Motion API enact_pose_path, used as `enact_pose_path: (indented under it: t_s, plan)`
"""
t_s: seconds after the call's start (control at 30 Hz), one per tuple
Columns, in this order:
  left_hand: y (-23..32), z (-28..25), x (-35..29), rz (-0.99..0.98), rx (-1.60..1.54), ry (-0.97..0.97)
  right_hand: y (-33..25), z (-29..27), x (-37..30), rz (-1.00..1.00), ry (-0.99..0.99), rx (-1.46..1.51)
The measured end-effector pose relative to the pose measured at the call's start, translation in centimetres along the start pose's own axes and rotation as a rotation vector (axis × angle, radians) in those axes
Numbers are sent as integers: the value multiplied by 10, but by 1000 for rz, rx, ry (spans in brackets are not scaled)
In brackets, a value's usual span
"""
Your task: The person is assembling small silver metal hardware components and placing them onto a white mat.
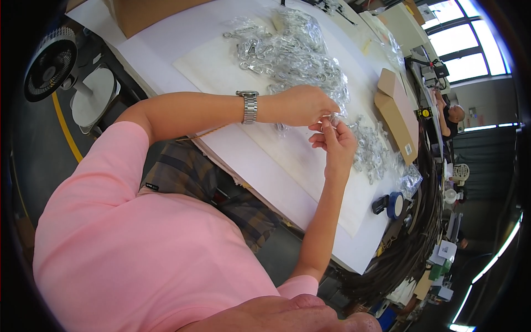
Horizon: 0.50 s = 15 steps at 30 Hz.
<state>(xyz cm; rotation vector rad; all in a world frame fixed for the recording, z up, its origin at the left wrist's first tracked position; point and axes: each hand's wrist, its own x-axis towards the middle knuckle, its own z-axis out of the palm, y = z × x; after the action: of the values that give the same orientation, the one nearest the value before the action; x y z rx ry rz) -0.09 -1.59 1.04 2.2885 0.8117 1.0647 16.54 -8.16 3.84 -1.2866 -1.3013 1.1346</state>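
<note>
My left hand (301, 105), with a metal watch (250, 107) on the wrist, reaches over the white table, its fingers closed on a small shiny piece (333, 117). My right hand (339, 143) meets it there, thumb and forefinger pinched at the same piece, the other fingers loosely curled. The piece is too small and too covered by fingers to name its kind. Beyond the left hand lies a big heap of metal snap hooks (257, 51) and clear plastic bags (301, 33). A smaller heap of clear-bagged shiny pieces (369, 146) lies just right of my right hand.
An open cardboard box (395, 119) stands right of the heaps; another cardboard box (149, 14) is at the upper left. A blue-rimmed tape roll (395, 205) and a black object (380, 204) sit near the right edge. A fan (52, 63) stands left; another person (449, 119) sits far right.
</note>
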Motion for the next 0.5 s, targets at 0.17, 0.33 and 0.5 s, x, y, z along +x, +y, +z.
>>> enact_pose_path:
  t_s: [0.17, 0.33, 0.5]
  plan:
    - [17, -19, 5, -332, -250, -164, 20, -27, 13, 49, -103, 339]
    - [-3, -30, 13, -260, -294, -26, 18, -63, 29, 14, 194, 969]
    - [-3, -30, 16, -327, -361, -27, 44, -39, 47, -336, 250, -779]
